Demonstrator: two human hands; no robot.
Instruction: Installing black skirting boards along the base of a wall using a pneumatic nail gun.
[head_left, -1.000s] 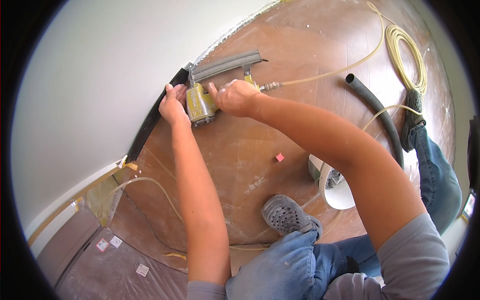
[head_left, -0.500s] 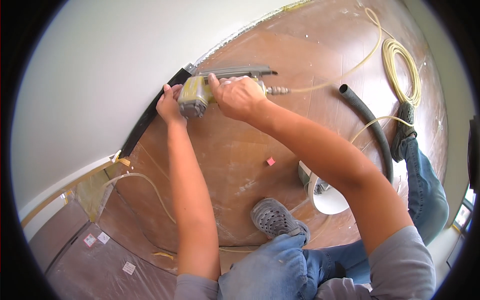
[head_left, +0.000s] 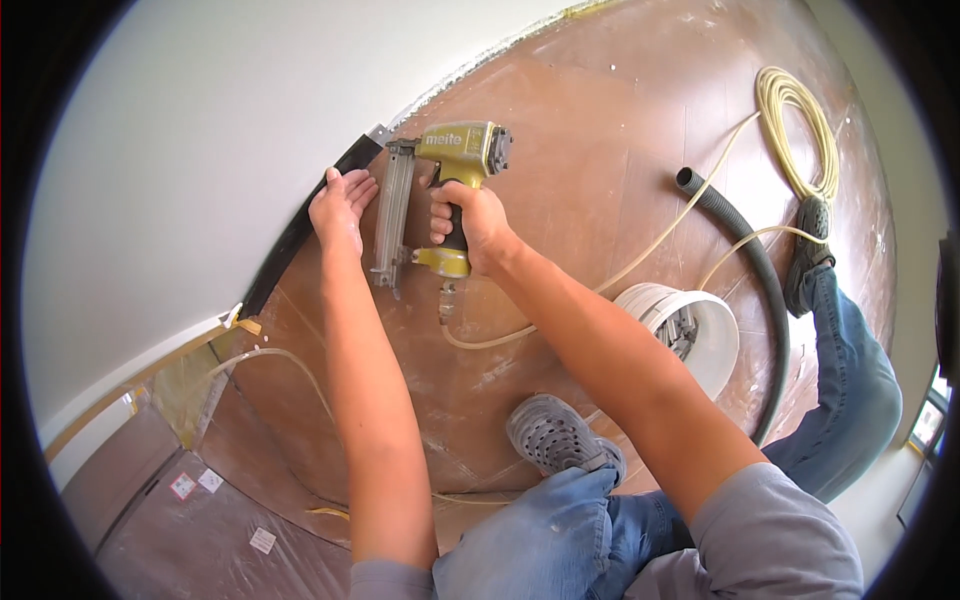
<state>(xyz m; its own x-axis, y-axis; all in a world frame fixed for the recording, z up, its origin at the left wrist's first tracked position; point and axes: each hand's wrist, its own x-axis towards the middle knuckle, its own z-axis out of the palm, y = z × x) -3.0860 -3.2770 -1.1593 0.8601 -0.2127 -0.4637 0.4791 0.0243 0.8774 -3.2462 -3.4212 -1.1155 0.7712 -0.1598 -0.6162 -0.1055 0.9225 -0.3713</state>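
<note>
A black baseboard strip (head_left: 290,243) runs along the foot of the white wall at the left. My left hand (head_left: 343,207) rests beside its far part, fingers stretched out and the thumb at its upper edge. My right hand (head_left: 470,222) is wrapped round the black grip of a yellow-green pneumatic nail gun (head_left: 455,148). The gun's nose points left, near the strip's far end; whether they touch I cannot tell. Its grey magazine (head_left: 394,215) reaches back toward me, between the two hands. A pale air hose (head_left: 490,343) joins the bottom of the grip.
Right of my forearm stands a white bucket (head_left: 715,345) with grey pieces inside. Beyond it curve a black corrugated hose (head_left: 752,245) and a coil of air hose (head_left: 800,130) by my right shoe (head_left: 808,255). Plastic-covered boards (head_left: 215,535) lie at the lower left.
My right hand has turned the nail gun: its magazine, which pointed right, now points toward me, with the nose facing the wall. The air hose swung nearer. My left hand stays by the strip.
</note>
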